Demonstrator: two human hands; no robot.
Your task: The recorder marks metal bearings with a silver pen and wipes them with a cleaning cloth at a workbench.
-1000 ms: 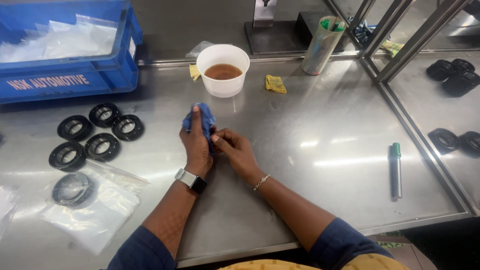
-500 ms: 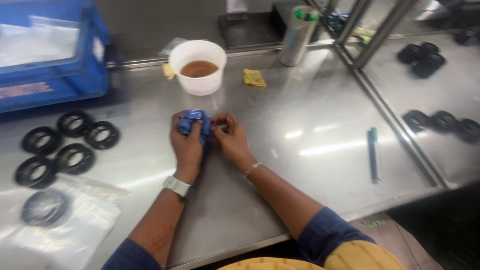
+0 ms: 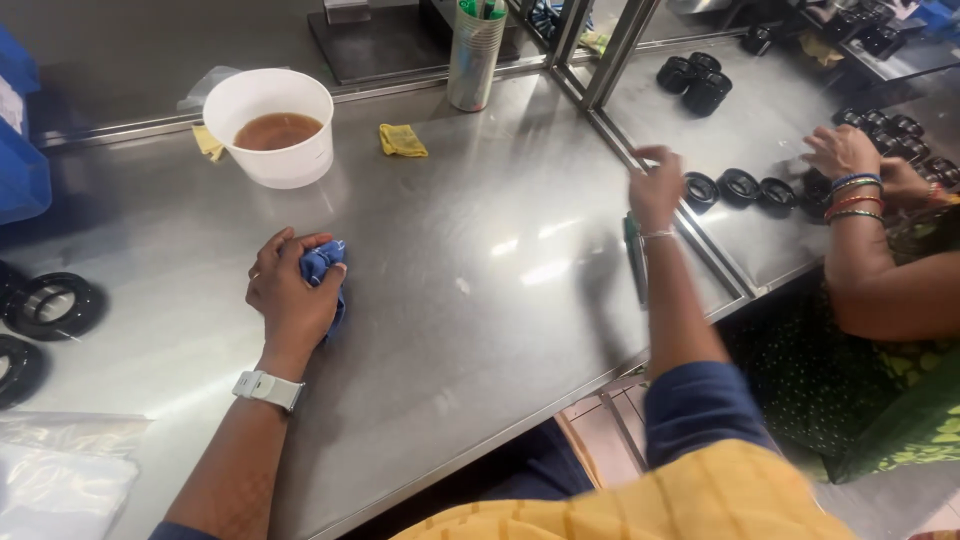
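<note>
On the steel bench (image 3: 480, 250), our left hand (image 3: 290, 300) was clenched on the blue cloth (image 3: 322, 268); our right hand (image 3: 655, 190), loosely apart and empty, reached toward black rings (image 3: 740, 185) — best approached slowly

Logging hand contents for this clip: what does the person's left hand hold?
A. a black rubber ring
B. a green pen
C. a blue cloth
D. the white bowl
C: the left hand is closed around a bunched blue cloth on the steel table.
</note>
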